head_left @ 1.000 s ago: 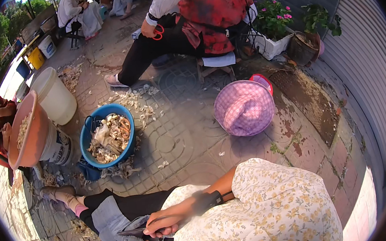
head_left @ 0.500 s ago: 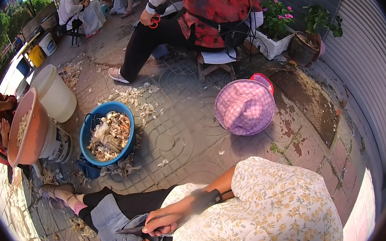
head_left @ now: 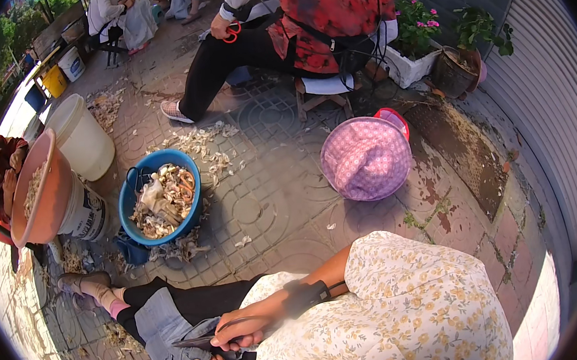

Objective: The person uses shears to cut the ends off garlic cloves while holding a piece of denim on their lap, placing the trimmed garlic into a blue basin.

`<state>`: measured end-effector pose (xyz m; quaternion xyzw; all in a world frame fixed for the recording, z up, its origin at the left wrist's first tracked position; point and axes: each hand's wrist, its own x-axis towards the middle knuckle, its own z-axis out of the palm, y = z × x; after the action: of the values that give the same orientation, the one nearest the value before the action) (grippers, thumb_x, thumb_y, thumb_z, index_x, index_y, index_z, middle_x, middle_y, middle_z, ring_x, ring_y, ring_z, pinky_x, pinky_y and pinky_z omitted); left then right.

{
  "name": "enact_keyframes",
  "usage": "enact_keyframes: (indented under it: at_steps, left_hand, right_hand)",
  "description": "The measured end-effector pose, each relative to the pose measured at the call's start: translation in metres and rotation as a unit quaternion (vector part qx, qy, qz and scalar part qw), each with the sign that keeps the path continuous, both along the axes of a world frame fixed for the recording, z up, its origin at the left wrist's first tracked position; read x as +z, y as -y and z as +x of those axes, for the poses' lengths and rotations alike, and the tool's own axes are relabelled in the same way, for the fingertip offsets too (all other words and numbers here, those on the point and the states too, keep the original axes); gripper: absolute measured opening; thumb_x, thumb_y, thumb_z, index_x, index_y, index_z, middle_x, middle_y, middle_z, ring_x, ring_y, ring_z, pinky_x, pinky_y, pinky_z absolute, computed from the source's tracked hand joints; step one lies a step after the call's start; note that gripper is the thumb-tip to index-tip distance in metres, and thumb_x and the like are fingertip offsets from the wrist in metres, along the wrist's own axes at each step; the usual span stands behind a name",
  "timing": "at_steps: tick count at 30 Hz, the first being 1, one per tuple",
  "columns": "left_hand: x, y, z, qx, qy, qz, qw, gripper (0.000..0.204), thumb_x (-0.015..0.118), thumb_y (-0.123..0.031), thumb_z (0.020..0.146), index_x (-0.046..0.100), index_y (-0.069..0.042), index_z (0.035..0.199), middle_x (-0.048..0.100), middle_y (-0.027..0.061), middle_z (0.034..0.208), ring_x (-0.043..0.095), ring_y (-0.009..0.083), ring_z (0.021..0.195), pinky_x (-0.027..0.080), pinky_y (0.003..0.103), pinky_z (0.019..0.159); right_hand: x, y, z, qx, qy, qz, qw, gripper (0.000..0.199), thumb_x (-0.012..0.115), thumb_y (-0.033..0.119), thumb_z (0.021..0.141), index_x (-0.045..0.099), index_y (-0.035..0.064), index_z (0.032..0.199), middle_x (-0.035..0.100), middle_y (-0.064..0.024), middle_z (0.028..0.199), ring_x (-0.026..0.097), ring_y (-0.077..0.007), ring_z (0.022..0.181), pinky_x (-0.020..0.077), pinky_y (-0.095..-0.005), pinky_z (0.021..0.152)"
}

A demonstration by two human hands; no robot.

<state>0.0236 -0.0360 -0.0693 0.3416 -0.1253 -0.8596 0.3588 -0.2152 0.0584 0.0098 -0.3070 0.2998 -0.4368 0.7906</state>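
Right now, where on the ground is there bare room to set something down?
Bare paving lies between the blue basin and the pink checked hat. It is crowded left of the basin, by the white bucket, the tilted pink basin and the scattered peels.

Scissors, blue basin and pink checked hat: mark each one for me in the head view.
Scissors (head_left: 203, 341), head view, on the dark blades past the right hand (head_left: 247, 328).
Blue basin (head_left: 126, 208), head view, on its left rim.
Pink checked hat (head_left: 364, 160), head view, on the crown's middle.
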Motion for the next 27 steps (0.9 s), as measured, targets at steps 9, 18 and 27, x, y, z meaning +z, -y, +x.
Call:
enact_keyframes:
  at_steps: [9,18,27]
  left_hand:
    - [-0.001,-0.002,-0.002,-0.007,0.003,0.015,1.0,0.028,0.052,-0.027,0.092,0.055,-0.002,0.08,0.058,0.009,0.076,0.054,0.0219,0.079,0.045,0.035,0.079]
    - [0.007,-0.005,-0.005,0.0,0.014,0.011,1.0,0.025,0.054,-0.028,0.091,0.056,-0.004,0.082,0.057,0.0077,0.074,0.053,0.0197,0.076,0.044,0.033,0.076]
    - [0.007,-0.008,-0.008,0.015,0.03,0.01,0.999,0.028,0.054,-0.028,0.091,0.054,-0.003,0.08,0.057,0.0085,0.075,0.053,0.0201,0.08,0.041,0.034,0.081]
  right_hand:
    - [0.001,-0.001,-0.001,-0.006,0.005,-0.004,1.0,0.045,0.053,0.048,0.089,0.056,0.0042,0.078,0.046,0.0027,0.062,0.036,-0.0024,0.042,0.0254,-0.0184,0.035]
    - [0.0,0.0,-0.001,-0.003,0.008,0.002,1.0,0.044,0.054,0.047,0.089,0.056,0.0043,0.077,0.046,0.0032,0.061,0.037,-0.0019,0.042,0.0259,-0.018,0.034]
    - [-0.004,0.001,0.001,-0.007,0.0,0.009,1.0,0.043,0.054,0.047,0.09,0.056,0.0052,0.077,0.043,0.0048,0.053,0.035,-0.0017,0.038,0.0249,-0.0179,0.033]
